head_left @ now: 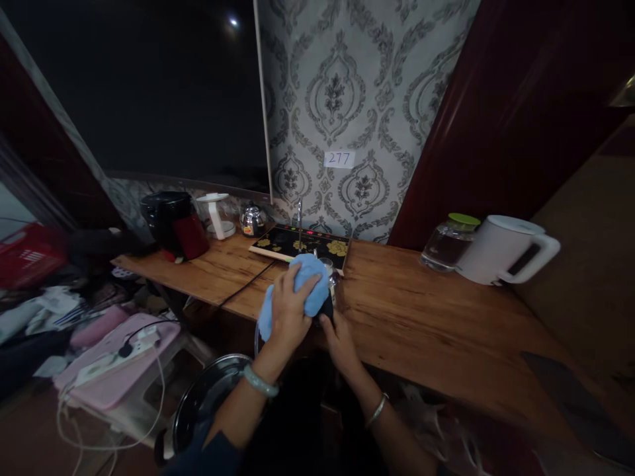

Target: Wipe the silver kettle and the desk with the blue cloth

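Note:
My left hand (288, 307) is closed around a light blue cloth (311, 281), pressing it against a shiny kettle-like pot (334, 283). Most of that pot is hidden behind the cloth and my fingers. Below it, my right hand (341, 340) grips the pot's black handle (327, 308). Just behind both hands lies a black tea stove panel (285, 239) with gold flowers, a thin metal spout (299, 221) and a small red light. Part of the cloth hangs down to the left of my left wrist.
A wooden table (397, 311) runs across. At its left stand a black and red appliance (181, 228), a clear jug (218, 218) and a small silver teapot (253, 220). Rightward are a green-lidded glass jar (450, 241) and a white kettle (503, 248). A pink stool (106, 380) carries a power strip (119, 357); a metal pot (191, 390) sits low.

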The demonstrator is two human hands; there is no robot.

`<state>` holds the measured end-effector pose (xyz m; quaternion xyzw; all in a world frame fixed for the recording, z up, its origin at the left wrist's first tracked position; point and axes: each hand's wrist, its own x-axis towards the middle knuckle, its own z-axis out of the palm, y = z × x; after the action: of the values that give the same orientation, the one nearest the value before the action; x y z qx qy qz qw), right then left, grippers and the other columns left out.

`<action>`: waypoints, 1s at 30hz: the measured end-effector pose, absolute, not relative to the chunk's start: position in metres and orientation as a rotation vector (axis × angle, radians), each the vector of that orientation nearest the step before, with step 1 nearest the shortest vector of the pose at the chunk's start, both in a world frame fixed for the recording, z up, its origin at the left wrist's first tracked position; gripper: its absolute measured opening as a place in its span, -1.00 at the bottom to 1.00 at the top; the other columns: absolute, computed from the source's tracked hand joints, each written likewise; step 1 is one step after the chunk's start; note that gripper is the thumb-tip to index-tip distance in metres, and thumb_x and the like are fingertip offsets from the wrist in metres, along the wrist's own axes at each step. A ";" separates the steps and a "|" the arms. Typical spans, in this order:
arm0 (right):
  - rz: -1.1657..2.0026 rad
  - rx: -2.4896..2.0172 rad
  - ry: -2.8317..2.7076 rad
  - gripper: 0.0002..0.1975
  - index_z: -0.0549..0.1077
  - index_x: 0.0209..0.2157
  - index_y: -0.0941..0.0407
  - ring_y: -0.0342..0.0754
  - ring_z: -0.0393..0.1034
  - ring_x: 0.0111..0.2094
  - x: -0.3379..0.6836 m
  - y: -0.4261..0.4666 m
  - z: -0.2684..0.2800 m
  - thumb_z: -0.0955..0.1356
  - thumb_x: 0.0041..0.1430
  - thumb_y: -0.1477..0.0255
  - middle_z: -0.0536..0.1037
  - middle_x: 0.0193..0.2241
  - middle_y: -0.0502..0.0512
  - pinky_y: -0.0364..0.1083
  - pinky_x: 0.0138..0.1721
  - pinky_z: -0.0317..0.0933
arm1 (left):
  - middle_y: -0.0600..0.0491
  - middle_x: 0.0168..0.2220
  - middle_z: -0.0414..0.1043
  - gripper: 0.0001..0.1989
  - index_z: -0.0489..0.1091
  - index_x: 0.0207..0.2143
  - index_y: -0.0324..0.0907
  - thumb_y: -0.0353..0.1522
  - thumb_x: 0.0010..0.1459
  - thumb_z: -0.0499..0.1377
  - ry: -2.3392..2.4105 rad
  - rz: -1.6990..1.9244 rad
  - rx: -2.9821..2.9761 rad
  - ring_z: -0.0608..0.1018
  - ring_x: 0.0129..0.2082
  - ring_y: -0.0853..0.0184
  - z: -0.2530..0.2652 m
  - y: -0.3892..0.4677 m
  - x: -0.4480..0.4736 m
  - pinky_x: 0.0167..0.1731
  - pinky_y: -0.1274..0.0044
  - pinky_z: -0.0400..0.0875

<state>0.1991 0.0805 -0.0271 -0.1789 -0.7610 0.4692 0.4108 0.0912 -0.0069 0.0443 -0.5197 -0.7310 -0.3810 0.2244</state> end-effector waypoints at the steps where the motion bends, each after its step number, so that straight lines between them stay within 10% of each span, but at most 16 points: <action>1: 1.176 -0.452 -1.912 -0.57 0.51 -0.02 0.07 0.10 0.46 -0.10 0.199 0.080 -0.027 0.20 0.33 0.13 0.61 -0.20 0.16 0.04 -0.07 0.34 | -0.08 0.25 0.19 -0.39 0.46 0.09 0.03 -0.59 -0.01 0.16 -2.037 -0.982 -1.469 0.31 0.13 0.00 0.047 -0.002 0.091 0.08 0.16 0.32; 30: 1.184 -0.456 -1.876 -0.67 0.50 -0.07 0.08 0.06 0.45 -0.08 0.199 0.076 -0.025 0.22 0.34 0.24 0.59 -0.12 0.17 0.05 0.02 0.29 | -0.12 0.17 0.28 -0.63 0.53 -0.07 -0.03 -0.50 0.07 0.20 -2.017 -0.929 -1.436 0.30 0.16 -0.03 0.003 -0.014 0.091 0.10 0.13 0.32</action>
<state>0.1989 0.0765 -0.0254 -0.1823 -0.7500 0.4733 0.4246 0.0913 -0.0137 0.0033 -0.5262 -0.7394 -0.3403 0.2461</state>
